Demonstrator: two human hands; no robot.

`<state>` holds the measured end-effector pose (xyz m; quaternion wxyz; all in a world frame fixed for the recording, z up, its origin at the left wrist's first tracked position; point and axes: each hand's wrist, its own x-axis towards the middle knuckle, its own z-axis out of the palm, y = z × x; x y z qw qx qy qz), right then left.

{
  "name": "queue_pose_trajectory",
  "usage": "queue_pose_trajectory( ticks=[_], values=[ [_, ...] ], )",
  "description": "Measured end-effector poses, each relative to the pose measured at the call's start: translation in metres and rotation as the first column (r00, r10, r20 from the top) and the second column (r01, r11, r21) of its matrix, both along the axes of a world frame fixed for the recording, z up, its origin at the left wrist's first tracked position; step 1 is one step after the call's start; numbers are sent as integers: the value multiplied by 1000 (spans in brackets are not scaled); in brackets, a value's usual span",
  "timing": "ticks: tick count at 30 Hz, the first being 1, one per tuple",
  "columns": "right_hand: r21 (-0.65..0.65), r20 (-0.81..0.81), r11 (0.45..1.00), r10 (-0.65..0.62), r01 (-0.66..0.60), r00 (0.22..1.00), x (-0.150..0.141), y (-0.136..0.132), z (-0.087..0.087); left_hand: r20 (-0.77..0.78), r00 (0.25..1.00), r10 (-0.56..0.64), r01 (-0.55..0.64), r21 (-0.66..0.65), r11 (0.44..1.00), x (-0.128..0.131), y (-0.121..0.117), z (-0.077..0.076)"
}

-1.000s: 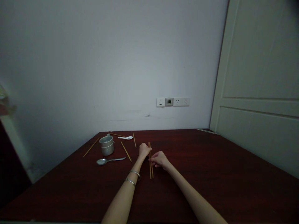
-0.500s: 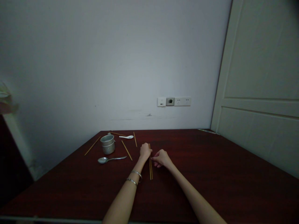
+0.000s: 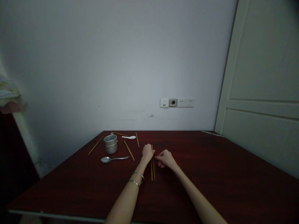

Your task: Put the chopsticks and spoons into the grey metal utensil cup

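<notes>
A pair of wooden chopsticks (image 3: pixel 151 171) lies lengthwise on the dark red table, the lower ends slightly apart. My left hand (image 3: pixel 148 151) is closed over their upper part, its thumb and fingers on the sticks, and hides some of their length. Just to the right is my right hand (image 3: pixel 165 158), its thumb and fingertips drawn together beside the right-hand chopstick. A narrow gap seems to separate those fingertips from the stick, and nothing shows in them.
Left of my hands lie a metal spoon (image 3: pixel 112 159), a loose chopstick (image 3: pixel 129 151) and a grey metal cup (image 3: pixel 110 144). Farther back are a white soup spoon (image 3: pixel 129 137) and several more chopsticks (image 3: pixel 137 140). A wall with sockets (image 3: pixel 185 102) borders the table (image 3: pixel 221 174).
My right fingertips have drawn back a little from the chopsticks, whose lower ends are slightly farther apart. My left hand stays on them. The whole view has shifted slightly.
</notes>
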<state>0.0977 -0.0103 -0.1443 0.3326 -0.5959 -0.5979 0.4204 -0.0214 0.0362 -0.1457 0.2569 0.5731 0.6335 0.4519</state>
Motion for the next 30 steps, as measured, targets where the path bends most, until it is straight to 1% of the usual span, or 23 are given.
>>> queue_pose_trajectory(
  ticks=[4, 7, 11, 14, 16, 18, 20, 22, 24, 26, 28, 30],
  values=[
    [36, -12, 999, -22, 23, 1000, 5, 1, 5, -114, 993, 13, -5, 66, 998, 3, -3, 5],
    [56, -27, 998, -40, 42, 999, 9, 1, 8, -206, 978, 38, -8, 144, 990, 6, -5, 15],
    [83, -37, 996, -34, 37, 999, 12, 5, 10, -283, 959, 35, 23, 200, 980, 0, -6, 37],
    [134, 0, 991, 7, -7, 1000, 10, 14, 17, -355, 934, 25, 46, 188, 981, -19, -2, 56],
    [176, 38, 983, 39, -45, 999, 5, 24, 24, -392, 919, 39, 24, 155, 988, -38, 4, 66],
    [210, 79, 974, 65, -80, 995, -4, 38, 33, -420, 904, 76, -29, 116, 993, -61, 12, 72],
    [237, 139, 964, 86, -117, 987, -16, 55, 41, -437, 893, 110, -100, 46, 994, -85, 19, 73],
    [258, 201, 952, 111, -162, 973, -32, 71, 46, -465, 879, 107, -141, -39, 989, -106, 25, 69],
    [266, 238, 944, 132, -195, 962, -49, 87, 47, -516, 854, 64, -149, -126, 981, -122, 28, 64],
    [267, 282, 938, 142, -220, 949, -66, 101, 45, -585, 810, -19, -147, -235, 961, -132, 29, 58],
    [264, 345, 935, 139, -238, 928, -81, 113, 41, -643, 759, -100, -162, -335, 928, -137, 29, 55],
    [261, 417, 935, 117, -242, 901, -95, 123, 35, -676, 723, -142, -181, -383, 906, -140, 29, 52]
  ],
)
